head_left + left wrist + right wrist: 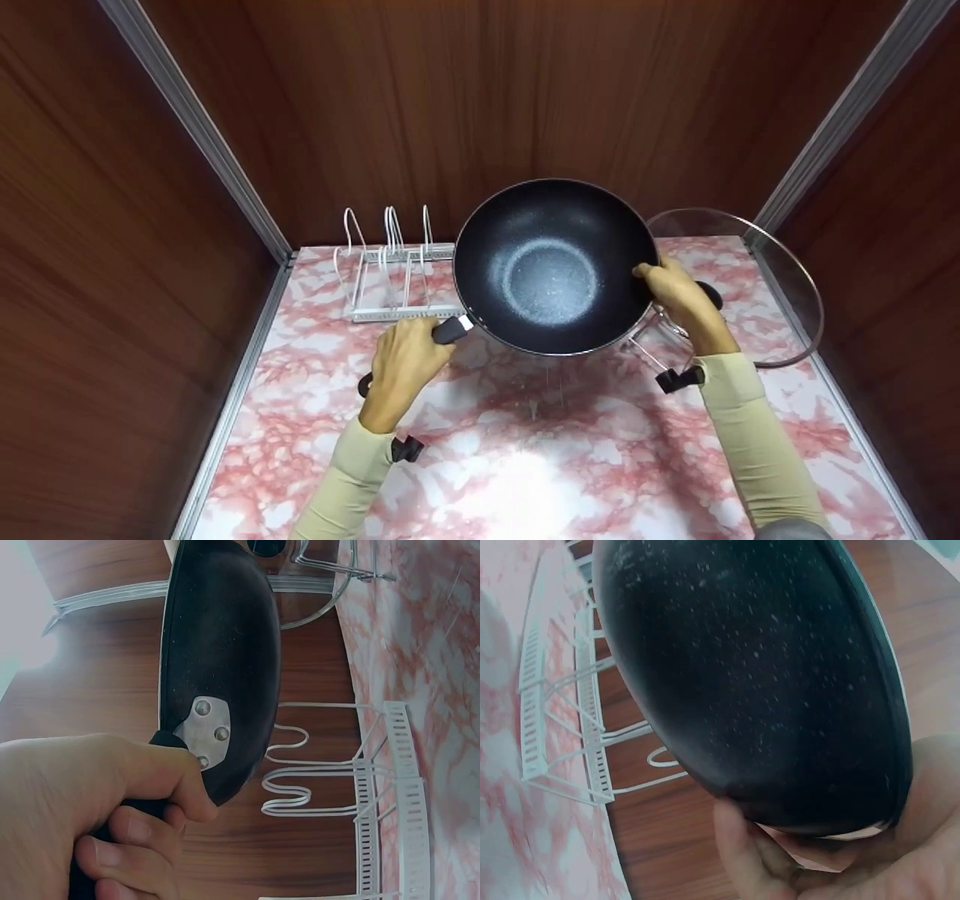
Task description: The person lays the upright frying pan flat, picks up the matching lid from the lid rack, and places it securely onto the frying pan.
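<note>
A black wok (pixel 551 277) is held up over the table, its inside facing the head camera with a pale, dusty ring on its bottom. My left hand (pixel 405 367) grips its dark handle (pixel 450 330), fingers wrapped round it. In the left wrist view, a riveted metal bracket (pixel 206 731) joins handle and wok just beyond the thumb. Opposite the handle, my right hand (pixel 686 304) pinches the rim, thumb on the inside and fingers beneath. The right wrist view shows the speckled underside (pixel 765 690) of the wok, with fingers (pixel 739 847) at its edge.
Behind the left hand stands a white wire rack (pixel 409 311) with upright loops, partly hidden by the wok. At the right a large glass lid (pixel 814 315) leans by a metal wire stand (pixel 649 360). Wooden panels (pixel 480 90) wall in the marbled pink table (pixel 337 360).
</note>
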Tool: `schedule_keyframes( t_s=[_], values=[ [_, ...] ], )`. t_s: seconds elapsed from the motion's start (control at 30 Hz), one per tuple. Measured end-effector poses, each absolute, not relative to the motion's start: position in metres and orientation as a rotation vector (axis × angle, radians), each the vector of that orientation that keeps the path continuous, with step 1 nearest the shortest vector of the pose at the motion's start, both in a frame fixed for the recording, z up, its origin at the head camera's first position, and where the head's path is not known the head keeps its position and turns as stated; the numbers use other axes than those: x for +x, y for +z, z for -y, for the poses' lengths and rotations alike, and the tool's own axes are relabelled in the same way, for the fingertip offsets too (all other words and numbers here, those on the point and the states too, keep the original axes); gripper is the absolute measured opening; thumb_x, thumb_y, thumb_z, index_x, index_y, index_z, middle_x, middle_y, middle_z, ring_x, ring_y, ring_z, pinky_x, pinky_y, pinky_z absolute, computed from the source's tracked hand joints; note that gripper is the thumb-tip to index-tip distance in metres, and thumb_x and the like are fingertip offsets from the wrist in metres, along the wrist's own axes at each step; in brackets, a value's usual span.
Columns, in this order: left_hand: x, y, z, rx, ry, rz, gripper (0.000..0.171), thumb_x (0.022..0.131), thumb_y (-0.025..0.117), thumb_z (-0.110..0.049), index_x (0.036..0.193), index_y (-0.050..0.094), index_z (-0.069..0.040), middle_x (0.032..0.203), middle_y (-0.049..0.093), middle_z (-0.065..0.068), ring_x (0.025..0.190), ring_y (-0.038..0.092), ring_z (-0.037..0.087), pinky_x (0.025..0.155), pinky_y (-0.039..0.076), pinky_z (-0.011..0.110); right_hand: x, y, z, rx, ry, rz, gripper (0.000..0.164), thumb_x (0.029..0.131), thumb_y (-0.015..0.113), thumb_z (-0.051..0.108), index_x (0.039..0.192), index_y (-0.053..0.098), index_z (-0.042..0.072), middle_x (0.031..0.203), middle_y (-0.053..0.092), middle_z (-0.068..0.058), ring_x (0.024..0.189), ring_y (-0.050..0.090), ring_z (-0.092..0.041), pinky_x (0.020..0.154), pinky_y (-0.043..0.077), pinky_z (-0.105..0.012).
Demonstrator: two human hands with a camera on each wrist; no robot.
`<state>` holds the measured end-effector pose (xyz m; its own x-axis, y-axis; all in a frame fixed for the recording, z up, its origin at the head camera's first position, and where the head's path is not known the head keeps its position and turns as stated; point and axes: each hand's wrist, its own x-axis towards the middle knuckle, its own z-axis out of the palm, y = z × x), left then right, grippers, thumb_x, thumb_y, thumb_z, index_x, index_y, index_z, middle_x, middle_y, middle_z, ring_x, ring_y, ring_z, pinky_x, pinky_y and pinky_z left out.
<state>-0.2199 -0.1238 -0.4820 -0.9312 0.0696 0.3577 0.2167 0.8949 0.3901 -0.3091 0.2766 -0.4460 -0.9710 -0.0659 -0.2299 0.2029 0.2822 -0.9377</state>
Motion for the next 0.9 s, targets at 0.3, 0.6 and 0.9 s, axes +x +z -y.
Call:
schedule_keyframes(
  t_s=[0.3,0.6,0.9],
  values=[
    [-0.219,-0.480,0.129,-0.232,-0.627,2.764,0.026,0.079,0.077,-0.018,0.062,0.057,-0.017,0.057,0.053,-0.001,0.053,0.052,0.023,0.050,0.041,0.037,-0.309,-0.443,-0.283,0.126,-1.750,-2.276,0.056,0.108,0.043,0.016,0.154,0.031,-0.012,0.111,0.066,-0.005,0.090,0.068,-0.005,0.084,0.060,-0.021],
    [-0.218,-0.479,0.135,-0.273,-0.624,2.780,0.027,0.079,0.079,-0.018,0.062,0.058,-0.018,0.056,0.052,-0.002,0.053,0.048,0.020,0.050,0.036,0.034,-0.308,-0.438,-0.287,0.157,-1.700,-2.283,0.075,0.112,0.045,0.039,0.172,0.007,0.014,0.161,0.040,-0.029,0.107,0.062,-0.009,0.086,0.057,-0.022],
    [-0.216,-0.480,0.139,-0.330,-0.581,2.789,0.024,0.078,0.082,-0.021,0.064,0.063,-0.017,0.057,0.058,0.000,0.053,0.053,0.023,0.051,0.041,0.037,-0.309,-0.440,-0.292,0.121,-1.586,-2.416,0.073,0.112,0.044,0.047,0.159,0.033,-0.007,0.111,0.067,-0.004,0.087,0.067,-0.004,0.077,0.059,-0.024]
  ],
)
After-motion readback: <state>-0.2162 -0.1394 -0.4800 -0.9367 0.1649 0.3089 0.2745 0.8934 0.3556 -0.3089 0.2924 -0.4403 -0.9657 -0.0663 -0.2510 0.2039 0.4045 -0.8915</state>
